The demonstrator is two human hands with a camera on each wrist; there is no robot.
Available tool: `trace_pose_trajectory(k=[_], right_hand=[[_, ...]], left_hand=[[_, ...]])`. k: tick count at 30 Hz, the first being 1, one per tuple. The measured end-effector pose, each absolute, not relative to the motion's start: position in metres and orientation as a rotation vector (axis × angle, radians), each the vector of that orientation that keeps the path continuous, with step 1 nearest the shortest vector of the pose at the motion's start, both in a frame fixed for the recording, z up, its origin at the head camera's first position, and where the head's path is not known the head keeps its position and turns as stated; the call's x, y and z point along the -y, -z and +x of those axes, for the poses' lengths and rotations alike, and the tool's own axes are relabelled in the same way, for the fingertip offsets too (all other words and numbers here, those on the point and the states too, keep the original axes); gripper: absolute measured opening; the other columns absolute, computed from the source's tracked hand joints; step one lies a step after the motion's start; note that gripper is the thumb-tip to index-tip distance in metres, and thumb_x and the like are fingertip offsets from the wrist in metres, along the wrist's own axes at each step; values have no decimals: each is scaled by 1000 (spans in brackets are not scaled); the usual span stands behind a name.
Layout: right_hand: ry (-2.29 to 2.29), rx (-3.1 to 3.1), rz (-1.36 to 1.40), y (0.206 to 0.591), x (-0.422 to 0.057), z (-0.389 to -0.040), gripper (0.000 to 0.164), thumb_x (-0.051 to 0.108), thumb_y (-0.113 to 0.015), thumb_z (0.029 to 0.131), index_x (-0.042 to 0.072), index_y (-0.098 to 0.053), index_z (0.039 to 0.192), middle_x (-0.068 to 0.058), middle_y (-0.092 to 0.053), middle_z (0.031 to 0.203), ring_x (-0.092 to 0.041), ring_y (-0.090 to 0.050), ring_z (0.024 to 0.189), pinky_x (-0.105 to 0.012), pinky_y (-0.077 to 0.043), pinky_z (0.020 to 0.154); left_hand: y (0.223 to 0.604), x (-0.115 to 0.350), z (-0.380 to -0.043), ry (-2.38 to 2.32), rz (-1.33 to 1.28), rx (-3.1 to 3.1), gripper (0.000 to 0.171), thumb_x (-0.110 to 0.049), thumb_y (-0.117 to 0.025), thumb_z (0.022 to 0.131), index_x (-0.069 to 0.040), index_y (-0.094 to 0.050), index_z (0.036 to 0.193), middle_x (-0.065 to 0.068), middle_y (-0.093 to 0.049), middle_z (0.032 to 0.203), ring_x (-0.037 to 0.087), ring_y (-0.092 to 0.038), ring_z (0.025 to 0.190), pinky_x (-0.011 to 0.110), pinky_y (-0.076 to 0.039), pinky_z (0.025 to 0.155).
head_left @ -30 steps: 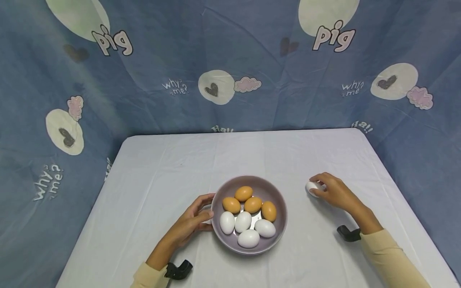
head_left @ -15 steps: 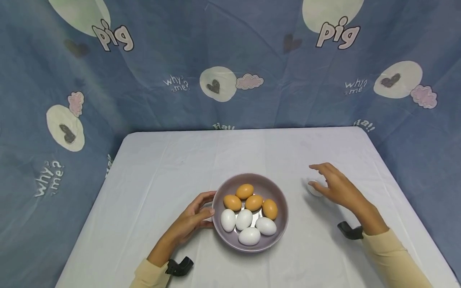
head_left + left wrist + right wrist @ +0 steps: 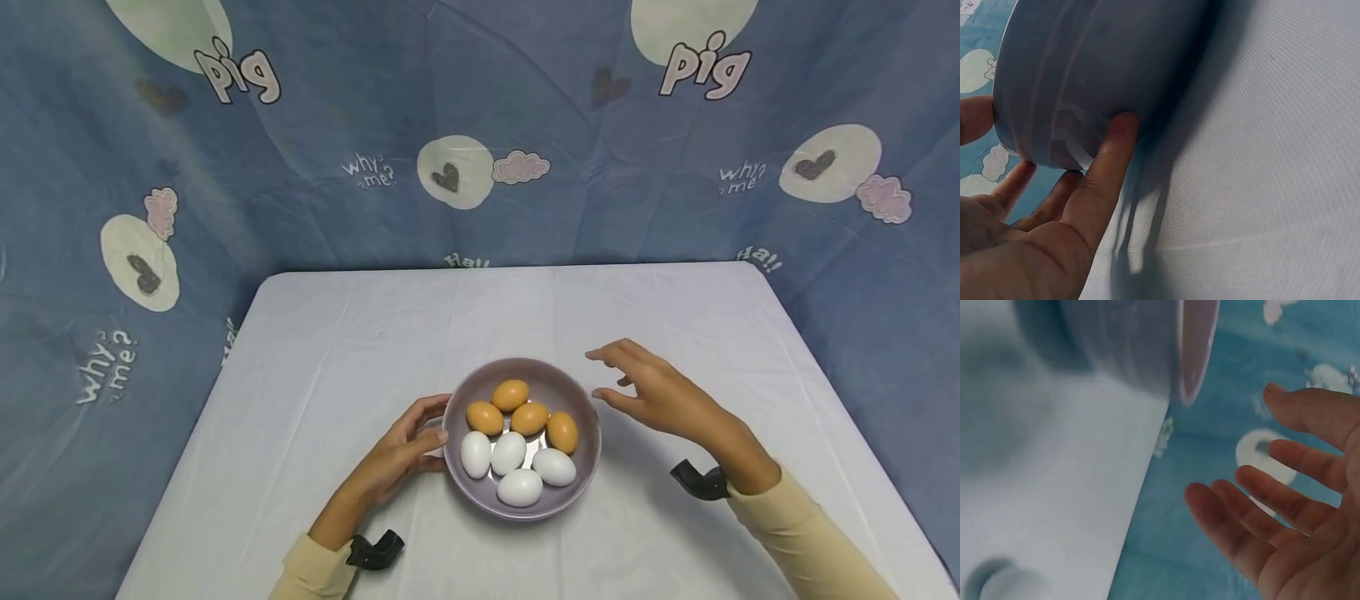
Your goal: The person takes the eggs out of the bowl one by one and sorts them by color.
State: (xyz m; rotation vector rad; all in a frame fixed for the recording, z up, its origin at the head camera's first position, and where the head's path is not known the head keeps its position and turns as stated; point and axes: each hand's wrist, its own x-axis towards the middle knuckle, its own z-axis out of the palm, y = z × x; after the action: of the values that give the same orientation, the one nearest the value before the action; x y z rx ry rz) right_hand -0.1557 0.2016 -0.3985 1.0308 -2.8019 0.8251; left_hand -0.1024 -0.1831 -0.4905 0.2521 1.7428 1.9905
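A mauve round bowl (image 3: 581, 492) holds several orange-brown eggs (image 3: 529, 419) and several white eggs (image 3: 520, 487). My left hand (image 3: 397, 454) holds the bowl at its left side: the thumb is at the rim, and the fingers (image 3: 1107, 162) touch the outer wall in the left wrist view. To the right of the bowl my right hand (image 3: 652, 392) hovers above the table with fingers spread, holding nothing. A blurred white egg (image 3: 1016, 587) lies on the table in the right wrist view; in the head view the right hand hides it.
A white cloth covers the table (image 3: 360, 333). Behind it and at the sides hangs a blue printed curtain (image 3: 300, 208). Black straps with a protruding piece sit on both wrists, below beige sleeves (image 3: 802, 525).
My right hand has let go of the white egg, lifted and moved left toward the bowl. The egg stays on the table. My left hand keeps its place at the bowl.
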Motion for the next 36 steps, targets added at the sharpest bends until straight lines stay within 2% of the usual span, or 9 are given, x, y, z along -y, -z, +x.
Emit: trace_pose_trajectory(k=[6,13,17,26,32,36], right_hand=[[-850,2776,1213,395,-173,-153,45,14,-78,87,5,-61,127,-10,-62,119,-20,-67,93,-27,-59,74],[-890,2797,1367,393,-142,-148,41,16,-73,91,6,-61,129,-8,-61,121,-18,-65,98,-28,-58,83],[-918,2799,1457,397,-127,-145,40,16,-74,90,8,-61,127,-9,-60,114,-20,-65,88,-22,-56,76],[-678,2752,1644,413,-98,-142,30,20,-78,87,9,-66,111,-1,-55,95,-8,-47,81,-17,-45,70],[-603,2845,1639,416,-87,-137,30,23,-78,88,9,-65,112,-2,-58,106,-10,-55,86,-20,-50,76],[-581,2911,1616,418,-84,-133,29,25,-77,88,11,-66,112,0,-56,107,-11,-57,88,-21,-51,79]], left_hand=[[490,185,-103,-1994,273,-1747,60,-13,-55,101,-7,-27,154,27,-24,157,35,-53,127,47,-59,89],[487,185,-104,-1991,281,-1761,59,-15,-55,101,-8,-28,154,26,-25,157,36,-52,128,48,-59,89],[487,186,-106,-1990,284,-1768,59,-15,-55,101,-9,-29,153,25,-26,157,35,-52,127,48,-58,89],[487,187,-105,-1991,281,-1775,59,-14,-55,101,-9,-29,153,26,-26,157,36,-51,128,48,-58,89],[491,186,-103,-1983,265,-1780,59,-16,-55,101,-9,-29,153,25,-26,157,38,-51,129,47,-58,89],[494,185,-101,-1982,256,-1775,59,-16,-56,101,-10,-29,153,25,-26,157,37,-52,128,48,-58,90]])
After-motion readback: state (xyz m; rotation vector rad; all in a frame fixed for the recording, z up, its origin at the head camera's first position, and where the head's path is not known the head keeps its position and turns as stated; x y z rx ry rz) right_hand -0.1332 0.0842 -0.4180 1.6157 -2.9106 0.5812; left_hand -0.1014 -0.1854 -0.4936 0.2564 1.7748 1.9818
